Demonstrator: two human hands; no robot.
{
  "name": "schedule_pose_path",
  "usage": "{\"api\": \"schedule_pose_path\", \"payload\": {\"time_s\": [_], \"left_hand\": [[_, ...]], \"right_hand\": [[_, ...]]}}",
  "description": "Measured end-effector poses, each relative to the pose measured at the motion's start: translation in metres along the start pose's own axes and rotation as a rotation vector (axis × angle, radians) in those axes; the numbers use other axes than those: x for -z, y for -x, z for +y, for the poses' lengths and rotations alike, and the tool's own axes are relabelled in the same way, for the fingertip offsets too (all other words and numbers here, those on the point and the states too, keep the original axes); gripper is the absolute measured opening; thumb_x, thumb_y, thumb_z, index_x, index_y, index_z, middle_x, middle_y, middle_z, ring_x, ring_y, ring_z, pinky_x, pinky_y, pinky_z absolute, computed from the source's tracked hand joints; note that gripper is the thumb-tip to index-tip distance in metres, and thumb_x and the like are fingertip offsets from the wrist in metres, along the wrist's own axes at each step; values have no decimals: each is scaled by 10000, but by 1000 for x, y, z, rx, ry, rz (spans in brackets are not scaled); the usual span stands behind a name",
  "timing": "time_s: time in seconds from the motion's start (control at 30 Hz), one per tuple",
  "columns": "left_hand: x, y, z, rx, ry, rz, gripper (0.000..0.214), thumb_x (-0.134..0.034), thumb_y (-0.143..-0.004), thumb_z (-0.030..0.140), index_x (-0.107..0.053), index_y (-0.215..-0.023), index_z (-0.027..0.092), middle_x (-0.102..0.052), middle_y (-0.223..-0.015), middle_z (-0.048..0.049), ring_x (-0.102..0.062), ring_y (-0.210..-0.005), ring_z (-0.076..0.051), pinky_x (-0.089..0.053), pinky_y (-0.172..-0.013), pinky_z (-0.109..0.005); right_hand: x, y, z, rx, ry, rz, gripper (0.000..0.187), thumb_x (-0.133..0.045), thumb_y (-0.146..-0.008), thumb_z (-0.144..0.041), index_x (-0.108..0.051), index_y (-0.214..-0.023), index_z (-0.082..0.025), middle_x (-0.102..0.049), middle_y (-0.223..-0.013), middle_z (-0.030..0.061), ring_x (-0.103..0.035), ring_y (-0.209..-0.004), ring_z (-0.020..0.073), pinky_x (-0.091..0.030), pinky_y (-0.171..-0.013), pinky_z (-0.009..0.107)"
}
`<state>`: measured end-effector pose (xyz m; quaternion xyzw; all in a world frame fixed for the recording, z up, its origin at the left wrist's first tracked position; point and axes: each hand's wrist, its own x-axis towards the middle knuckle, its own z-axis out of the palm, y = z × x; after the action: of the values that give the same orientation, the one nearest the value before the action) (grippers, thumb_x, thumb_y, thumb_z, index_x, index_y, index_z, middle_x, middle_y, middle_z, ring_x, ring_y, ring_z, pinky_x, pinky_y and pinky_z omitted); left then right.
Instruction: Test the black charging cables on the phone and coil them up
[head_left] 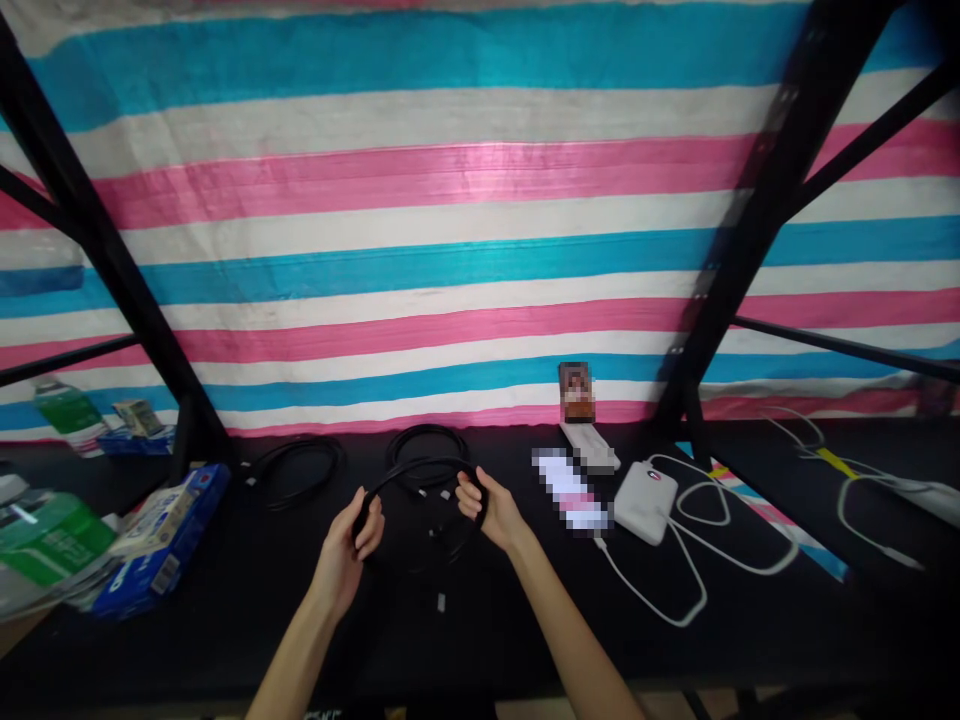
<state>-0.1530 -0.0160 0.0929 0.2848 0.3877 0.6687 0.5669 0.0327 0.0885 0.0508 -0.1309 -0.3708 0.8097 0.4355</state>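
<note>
Both my hands hold one black cable looped above the dark table. My left hand is closed around the left side of the loop. My right hand pinches the loop's right side. Loose ends with small plugs hang down between my hands. Just behind lies another coiled black cable, and a third coil rests further left.
A white power bank with white cables lies right of my hands, beside a blurred flat object and an upright phone. Blue and green packages pile up at left. Black frame posts stand before a striped tarp.
</note>
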Motion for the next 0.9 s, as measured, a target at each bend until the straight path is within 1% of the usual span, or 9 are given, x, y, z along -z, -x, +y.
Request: {"api": "schedule_pose_path", "payload": {"time_s": [0.07,0.13,0.27,0.4,0.53,0.67,0.77,0.83,0.9], "left_hand": [[-1,-2,2,7,37,53,296,-618,-730,395,-521,-648,128,-235,-387,112,-205,-328,1,-406,-512,-132],[-5,-5,7,20,121,57,308,-600,-748,406,-483,-639,143,-204,-379,120,-176,-311,0,-381,-465,-123],[-17,-18,17,-1,406,-91,364,-490,-813,454,-361,-610,181,-203,-392,107,-164,-296,-27,-237,-325,-149],[-25,-39,17,-24,503,-139,317,-433,-870,338,-341,-609,184,-209,-401,105,-156,-286,-29,-184,-302,-168],[-28,-55,4,-52,233,-63,396,-547,-805,287,-249,-562,190,-203,-421,108,-186,-309,-14,-188,-330,-163],[-26,-65,-16,-111,-126,-10,310,-554,-769,384,-344,-652,189,-334,-494,93,-380,-426,-30,-307,-429,-144],[-18,-72,-30,-42,-305,32,279,-542,-746,433,-408,-755,188,-480,-602,58,-481,-496,-54,-355,-452,-153],[-11,-76,-35,43,-364,7,313,-573,-706,456,-428,-766,185,-513,-588,47,-466,-418,-65,-302,-364,-162],[-4,-79,-35,159,-442,-71,347,-585,-677,487,-437,-772,187,-497,-506,57,-395,-302,-69,-201,-284,-171]], "right_hand": [[-1,0,1,5,-8,-2,288,-609,-736,-433,-611,-785,-149,-294,-530,-64,-267,-444,67,-288,-435,205],[-6,0,4,34,33,-10,284,-623,-731,-446,-601,-757,-163,-338,-522,-61,-344,-470,74,-340,-495,211],[-19,0,16,40,276,-20,356,-598,-743,-477,-522,-575,-173,-506,-578,-9,-538,-631,129,-409,-645,256],[-22,-2,29,-116,421,35,442,-509,-755,-569,-578,-650,-144,-636,-704,76,-619,-660,186,-437,-544,262],[-12,-7,35,-134,360,177,411,-541,-721,-572,-501,-742,-163,-658,-664,48,-627,-499,180,-422,-415,232],[-1,-13,34,-148,284,307,397,-576,-702,-544,-448,-816,-186,-666,-643,27,-609,-432,163,-420,-367,211],[6,-18,32,-173,258,390,398,-569,-718,-527,-457,-895,-189,-662,-642,15,-605,-424,162,-451,-370,239],[10,-21,31,-173,246,424,395,-568,-726,-516,-466,-924,-189,-657,-643,13,-614,-448,167,-472,-385,260],[13,-23,30,-166,237,435,402,-568,-730,-512,-477,-953,-190,-660,-668,21,-631,-493,176,-478,-397,263]]}}
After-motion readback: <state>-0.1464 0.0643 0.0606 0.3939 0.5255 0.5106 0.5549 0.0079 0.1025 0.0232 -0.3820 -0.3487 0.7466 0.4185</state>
